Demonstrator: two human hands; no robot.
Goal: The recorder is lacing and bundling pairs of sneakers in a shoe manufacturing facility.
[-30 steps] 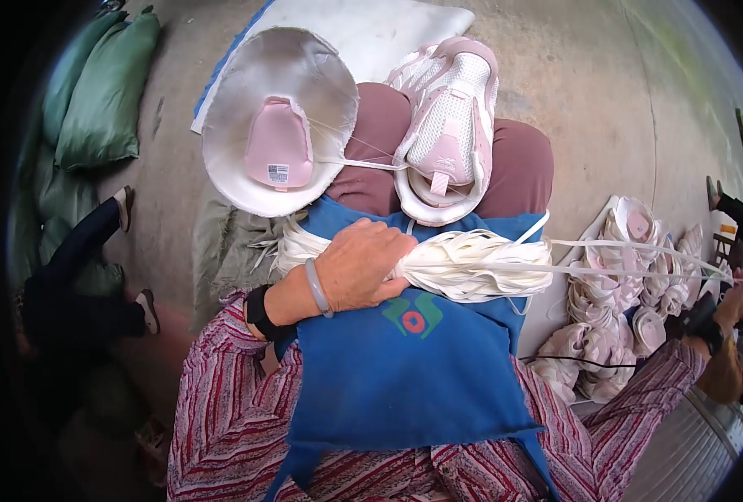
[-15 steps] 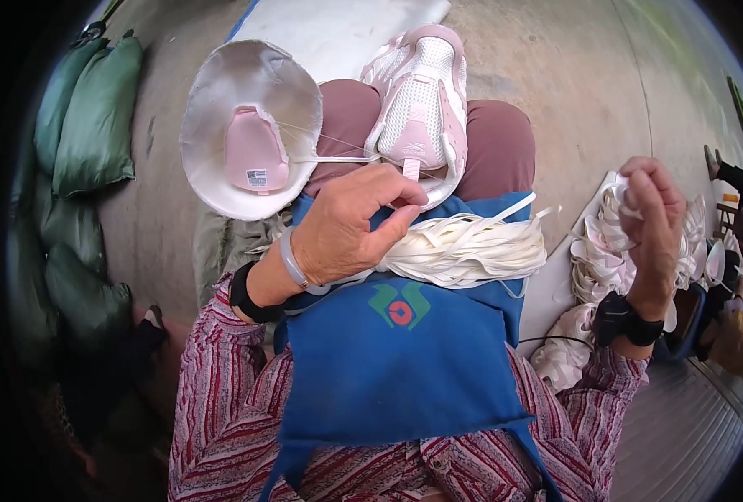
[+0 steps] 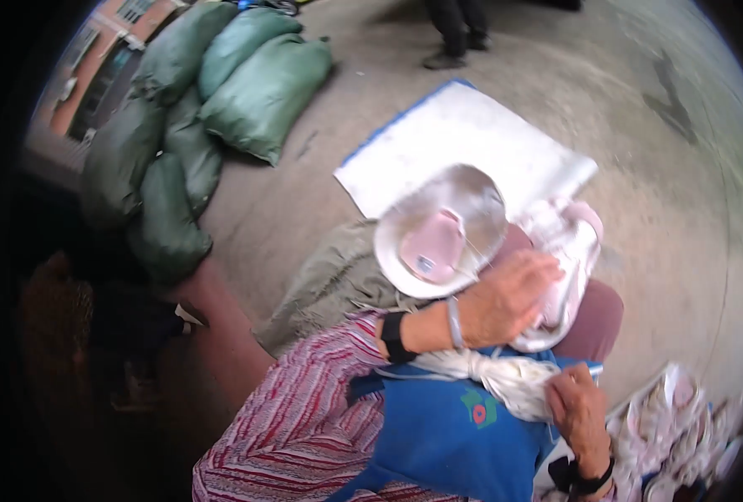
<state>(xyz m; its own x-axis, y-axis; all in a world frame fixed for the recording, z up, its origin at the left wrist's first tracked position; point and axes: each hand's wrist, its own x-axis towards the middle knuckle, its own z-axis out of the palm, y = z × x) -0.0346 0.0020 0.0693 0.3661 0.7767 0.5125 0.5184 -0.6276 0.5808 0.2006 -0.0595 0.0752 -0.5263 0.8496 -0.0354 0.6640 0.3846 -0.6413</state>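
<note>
My left hand [image 3: 509, 297] lies over the near part of a pink and white sneaker [image 3: 584, 230] resting on my lap, its fingers stretched out and blurred. My right hand [image 3: 579, 406] is lower, at the right end of a bundle of off-white laces [image 3: 505, 381]. Its fingers are curled closed; what they hold, if anything, does not show clearly. Left of the sneaker, a pale bowl-shaped container [image 3: 392, 255] holds a pink, rounded piece [image 3: 438, 243] with a small white label. A thin white strand near the container's rim runs toward my left hand.
A white sheet [image 3: 463, 138] with a blue edge lies on the floor ahead. Green stuffed sacks [image 3: 262, 92] are piled at the far left. More pink and white shoes [image 3: 668, 410] are heaped at the lower right. A person's legs [image 3: 455, 29] stand at the top.
The view has swung left. My right hand has come down from the raised position at the right to the lace bundle. My left hand's pinch has opened, and its fingers now reach over the sneaker.
</note>
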